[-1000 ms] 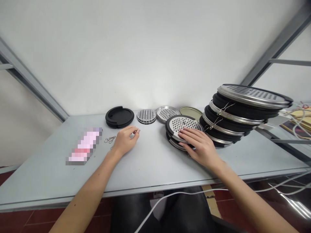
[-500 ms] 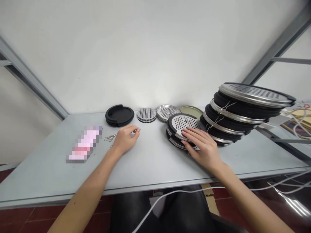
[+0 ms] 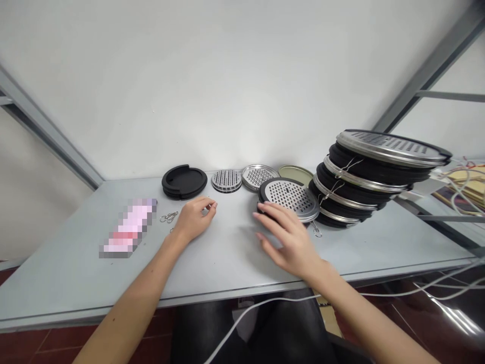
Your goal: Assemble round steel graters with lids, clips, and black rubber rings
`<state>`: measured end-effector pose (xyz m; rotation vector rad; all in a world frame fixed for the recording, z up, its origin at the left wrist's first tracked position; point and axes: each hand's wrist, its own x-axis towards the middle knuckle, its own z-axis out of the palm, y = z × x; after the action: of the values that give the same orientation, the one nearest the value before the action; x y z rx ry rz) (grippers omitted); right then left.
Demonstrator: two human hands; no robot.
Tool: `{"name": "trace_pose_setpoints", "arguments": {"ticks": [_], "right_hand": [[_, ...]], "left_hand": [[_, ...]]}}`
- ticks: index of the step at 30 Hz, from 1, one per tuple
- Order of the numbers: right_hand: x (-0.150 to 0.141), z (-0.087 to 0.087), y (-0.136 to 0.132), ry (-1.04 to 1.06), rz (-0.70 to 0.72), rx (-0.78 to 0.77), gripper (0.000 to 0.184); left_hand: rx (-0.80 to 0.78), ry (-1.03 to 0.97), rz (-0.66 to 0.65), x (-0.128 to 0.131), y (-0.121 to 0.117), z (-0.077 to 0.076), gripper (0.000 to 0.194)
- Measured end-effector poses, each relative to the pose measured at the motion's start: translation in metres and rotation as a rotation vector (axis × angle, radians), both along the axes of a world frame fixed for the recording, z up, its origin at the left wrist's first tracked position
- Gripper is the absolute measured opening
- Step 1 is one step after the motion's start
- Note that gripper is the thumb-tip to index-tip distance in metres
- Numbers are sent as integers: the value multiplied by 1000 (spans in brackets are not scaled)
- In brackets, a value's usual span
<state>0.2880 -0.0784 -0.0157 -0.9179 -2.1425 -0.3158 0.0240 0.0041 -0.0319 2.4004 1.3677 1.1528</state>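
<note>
My left hand (image 3: 197,217) rests on the table with thumb and forefinger pinched together; what they hold, if anything, is too small to make out. Several small metal wire clips (image 3: 169,217) lie just left of that wrist. In front of my right hand (image 3: 286,240) sits a round black-rimmed disc with a perforated metal grater plate (image 3: 290,197), on top of a low stack. My right fingers are spread and reach over its near left edge; I cannot tell whether they touch it. A wire loop (image 3: 317,231) sticks out by the stack's right side.
A tall leaning stack of similar grater discs (image 3: 379,177) stands on the right. Along the wall are black round holders (image 3: 184,182), small slotted metal discs (image 3: 226,180), a perforated metal disc (image 3: 259,176) and a greenish lid (image 3: 297,174). A blurred-out pink rectangle (image 3: 131,227) lies left.
My right hand has lifted off the top of the grater disc and moved left and toward me, fingers spreading. The wire loop beside the stack is now visible. My left hand stays put.
</note>
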Motion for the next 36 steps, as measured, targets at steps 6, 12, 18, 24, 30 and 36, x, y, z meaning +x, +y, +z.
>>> {"name": "trace_pose_setpoints", "arguments": {"ticks": [6,12,18,24,30,36], "right_hand": [[-66,10,47,-171,33,-326,55],[-102,10,102,-23,-163,-625,27],[-103,-5,107,209,-176,-640,28],[-101,-24,111,188,-240,-653,39],[-103,-30,111,116,-337,-612,58],[-101,-27,112,149,-379,-576,64]], "left_hand": [[1,7,31,-4,6,-5,20],[58,-9,89,-7,13,-11,19],[147,-35,61,-3,9,-5,18],[165,-33,76,2,16,-2,17],[270,132,116,1,44,-1,18],[308,92,175,-12,47,-1,20]]}}
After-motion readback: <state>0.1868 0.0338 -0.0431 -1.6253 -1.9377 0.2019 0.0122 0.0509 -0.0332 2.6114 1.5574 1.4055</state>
